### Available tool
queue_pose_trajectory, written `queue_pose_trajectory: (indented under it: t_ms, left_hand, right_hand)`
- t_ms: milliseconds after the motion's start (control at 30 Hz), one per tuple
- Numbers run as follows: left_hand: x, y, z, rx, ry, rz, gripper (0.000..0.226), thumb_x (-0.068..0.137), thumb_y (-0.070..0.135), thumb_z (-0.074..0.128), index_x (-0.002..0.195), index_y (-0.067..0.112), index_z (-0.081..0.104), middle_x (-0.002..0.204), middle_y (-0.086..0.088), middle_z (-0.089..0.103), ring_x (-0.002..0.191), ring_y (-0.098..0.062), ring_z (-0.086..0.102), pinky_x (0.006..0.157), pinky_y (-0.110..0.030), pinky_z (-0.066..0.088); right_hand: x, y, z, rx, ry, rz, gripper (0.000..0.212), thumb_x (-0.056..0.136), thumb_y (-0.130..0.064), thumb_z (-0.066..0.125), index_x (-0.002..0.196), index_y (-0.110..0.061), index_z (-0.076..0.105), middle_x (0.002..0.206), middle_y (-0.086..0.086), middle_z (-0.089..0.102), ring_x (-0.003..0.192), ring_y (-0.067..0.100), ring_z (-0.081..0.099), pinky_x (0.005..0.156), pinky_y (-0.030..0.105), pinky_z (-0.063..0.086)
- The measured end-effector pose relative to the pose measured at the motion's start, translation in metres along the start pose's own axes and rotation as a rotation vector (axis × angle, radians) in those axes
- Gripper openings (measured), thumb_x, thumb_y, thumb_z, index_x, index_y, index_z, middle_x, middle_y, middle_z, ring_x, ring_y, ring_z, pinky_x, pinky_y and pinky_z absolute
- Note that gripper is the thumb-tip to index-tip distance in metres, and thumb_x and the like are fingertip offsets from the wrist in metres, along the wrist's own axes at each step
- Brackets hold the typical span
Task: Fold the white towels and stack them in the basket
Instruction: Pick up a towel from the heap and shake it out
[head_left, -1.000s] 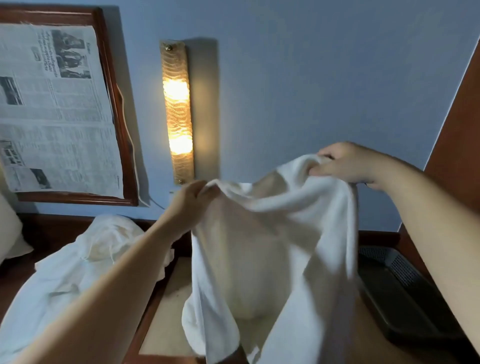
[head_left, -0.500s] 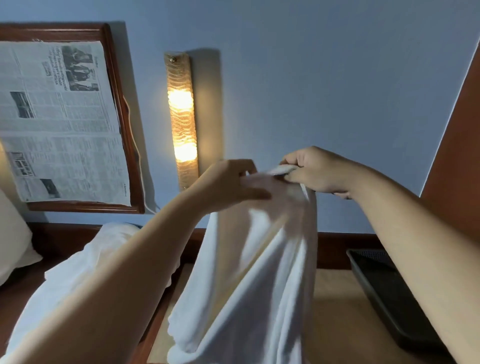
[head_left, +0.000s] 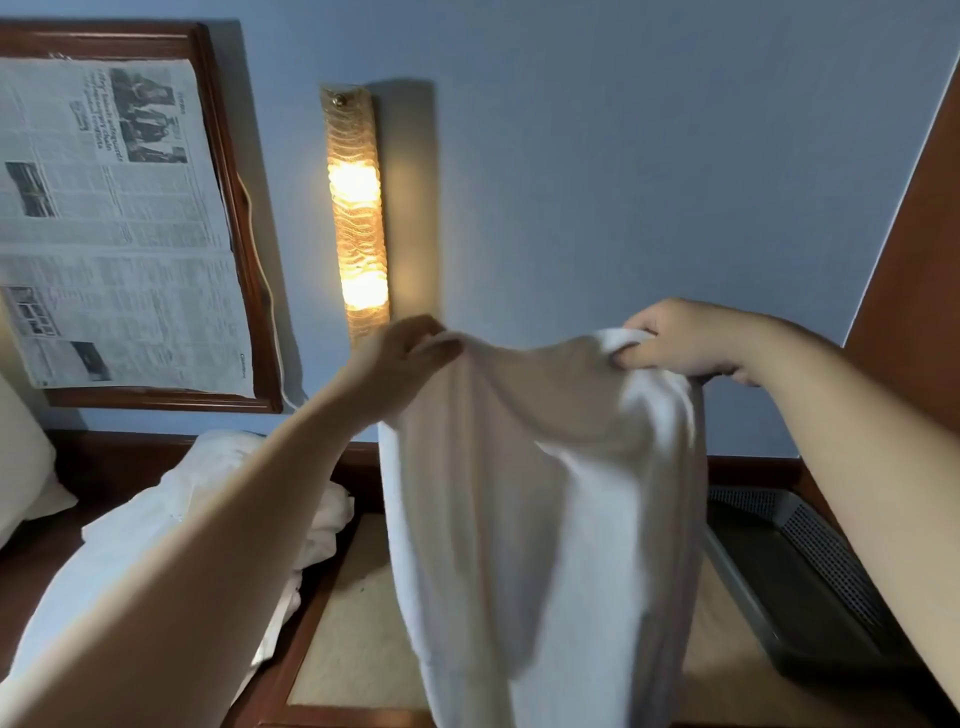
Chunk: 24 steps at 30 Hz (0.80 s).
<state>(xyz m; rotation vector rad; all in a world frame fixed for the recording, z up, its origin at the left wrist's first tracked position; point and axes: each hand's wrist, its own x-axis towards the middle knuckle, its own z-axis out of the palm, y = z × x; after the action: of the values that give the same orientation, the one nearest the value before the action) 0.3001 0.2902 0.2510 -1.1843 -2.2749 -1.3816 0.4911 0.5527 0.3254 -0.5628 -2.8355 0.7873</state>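
Your left hand (head_left: 400, 358) and right hand (head_left: 675, 340), each pinching the white towel (head_left: 540, 519), have spread apart again, reopening it for folding.

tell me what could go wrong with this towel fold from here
The left hand seems to grip only the top edge of the towel, so it may slip loose. The hanging end might drag onto the unfolded white pile nearby. The right hand bunches its corner, so the fold could come out uneven.
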Motion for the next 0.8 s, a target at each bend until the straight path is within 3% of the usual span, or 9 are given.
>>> queue_pose_trajectory:
  t_ms: [67, 167, 233, 300, 400, 533, 667, 733, 800]
  left_hand:
    - [0.01, 0.037, -0.006, -0.044, 0.006, 0.076, 0.011, 0.096, 0.037, 0.072, 0.086, 0.033, 0.072, 0.066, 0.013, 0.063, 0.057, -0.002, 0.054, 0.057, -0.026, 0.046]
    - [0.022, 0.082, -0.007, 0.013, -0.084, 0.229, 0.006, 0.095, 0.036, 0.074, 0.095, 0.031, 0.077, 0.076, 0.006, 0.068, 0.063, -0.002, 0.053, 0.057, -0.017, 0.042]
    - [0.025, 0.096, -0.002, 0.178, -0.209, 0.334, 0.011, 0.093, 0.038, 0.077, 0.099, 0.029, 0.079, 0.073, 0.007, 0.064, 0.062, -0.002, 0.05, 0.055, -0.013, 0.037]
    - [0.026, 0.095, 0.003, 0.248, -0.239, 0.359, 0.015, 0.091, 0.039, 0.079, 0.099, 0.026, 0.079, 0.072, 0.008, 0.062, 0.062, 0.0, 0.052, 0.055, -0.011, 0.037]
    - [0.025, 0.069, 0.002, 0.219, -0.186, 0.213, 0.025, 0.081, 0.047, 0.086, 0.086, 0.026, 0.075, 0.066, 0.008, 0.056, 0.055, 0.0, 0.048, 0.05, -0.015, 0.036]
    - [0.017, 0.017, 0.005, 0.331, -0.321, 0.037, 0.055, 0.082, 0.059, 0.08, 0.064, 0.013, 0.056, 0.057, 0.007, 0.04, 0.052, -0.007, 0.035, 0.053, -0.028, 0.029]
    - [0.001, -0.012, 0.011, 0.077, -0.318, -0.035, 0.05, 0.1, 0.053, 0.062, 0.075, 0.01, 0.055, 0.065, 0.008, 0.043, 0.061, -0.009, 0.039, 0.062, -0.033, 0.031]
    - [-0.001, -0.012, 0.016, 0.019, -0.224, -0.075, 0.045, 0.105, 0.052, 0.052, 0.088, 0.01, 0.057, 0.071, 0.006, 0.048, 0.065, -0.009, 0.044, 0.064, -0.033, 0.034]
    - [0.003, -0.008, 0.018, 0.038, -0.116, -0.092, 0.04, 0.105, 0.052, 0.05, 0.087, 0.017, 0.058, 0.066, 0.01, 0.049, 0.06, -0.006, 0.045, 0.061, -0.031, 0.037]
  right_hand:
    - [0.0, -0.011, 0.015, 0.039, -0.071, -0.054, 0.017, 0.09, -0.03, 0.078, 0.105, -0.025, 0.072, 0.087, -0.002, 0.072, 0.076, 0.019, 0.071, 0.056, 0.03, 0.053]
    - [-0.002, -0.034, 0.035, 0.273, -0.254, -0.184, 0.053, 0.089, -0.01, 0.079, 0.133, -0.031, 0.057, 0.109, 0.008, 0.075, 0.097, 0.024, 0.076, 0.075, 0.039, 0.062]
    - [-0.001, -0.039, 0.04, 0.295, -0.298, -0.276, 0.053, 0.09, 0.007, 0.066, 0.133, -0.023, 0.059, 0.114, 0.011, 0.075, 0.104, 0.026, 0.075, 0.081, 0.041, 0.064]
    - [0.0, -0.034, 0.038, 0.334, -0.292, -0.273, 0.042, 0.092, 0.01, 0.062, 0.125, -0.014, 0.068, 0.114, 0.013, 0.075, 0.106, 0.027, 0.073, 0.086, 0.043, 0.064]
    - [0.003, -0.019, 0.034, 0.393, -0.2, -0.225, 0.015, 0.102, -0.009, 0.063, 0.112, -0.009, 0.074, 0.102, 0.01, 0.078, 0.093, 0.027, 0.073, 0.083, 0.041, 0.062]
    - [0.007, -0.013, 0.027, 0.414, -0.022, -0.18, 0.025, 0.109, -0.017, 0.053, 0.104, -0.013, 0.077, 0.096, 0.008, 0.079, 0.083, 0.018, 0.071, 0.07, 0.027, 0.054]
    - [0.007, -0.014, 0.025, 0.366, 0.054, -0.178, 0.028, 0.109, -0.02, 0.051, 0.101, -0.014, 0.077, 0.097, 0.007, 0.079, 0.088, 0.022, 0.073, 0.08, 0.034, 0.057]
    - [0.011, -0.011, 0.029, 0.254, 0.08, -0.171, 0.027, 0.109, -0.024, 0.051, 0.099, -0.02, 0.077, 0.097, 0.004, 0.079, 0.096, 0.026, 0.073, 0.09, 0.041, 0.057]
    - [0.014, -0.009, 0.032, 0.116, 0.097, -0.168, 0.025, 0.108, -0.026, 0.051, 0.098, -0.023, 0.074, 0.099, 0.001, 0.076, 0.1, 0.026, 0.071, 0.092, 0.041, 0.055]
